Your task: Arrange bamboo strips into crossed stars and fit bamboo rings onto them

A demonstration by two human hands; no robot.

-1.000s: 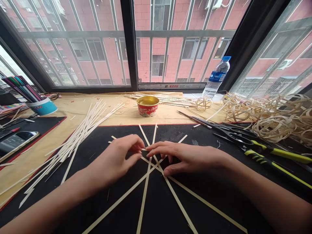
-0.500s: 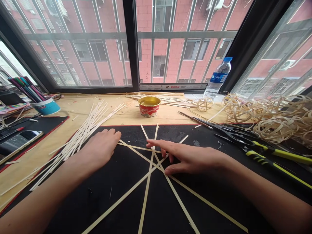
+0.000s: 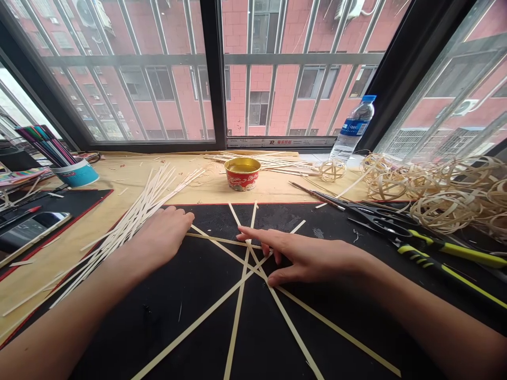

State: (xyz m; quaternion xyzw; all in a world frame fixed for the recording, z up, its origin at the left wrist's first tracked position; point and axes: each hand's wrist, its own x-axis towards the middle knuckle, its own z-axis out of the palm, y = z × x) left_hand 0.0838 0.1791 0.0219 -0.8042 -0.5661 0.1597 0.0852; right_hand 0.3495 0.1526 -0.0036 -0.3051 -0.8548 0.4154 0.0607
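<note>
Several thin, flat bamboo strips (image 3: 238, 311) lie crossed on a black mat (image 3: 166, 311), making an open star. My left hand (image 3: 170, 232) is closed at the star's left side, its fingertips tucked out of sight. One nearly level strip (image 3: 222, 239) runs from those fingers to my right hand (image 3: 293, 253). That hand rests over the crossing, index finger stretched out and thumb apart, touching the strips. Its other fingers bend down and are partly hidden.
A bundle of loose strips (image 3: 146, 203) lies beside my left forearm. Behind the mat stands a red and gold tin (image 3: 242, 177). At right are scissors (image 3: 380, 219), yellow-black pliers (image 3: 455, 272), woven strip balls (image 3: 447, 208) and a water bottle (image 3: 354, 129). A phone (image 3: 31, 235) lies at left.
My left hand has shifted slightly left, and the nearly level strip's left end has moved with it. My right hand and the crossed strips look almost the same.
</note>
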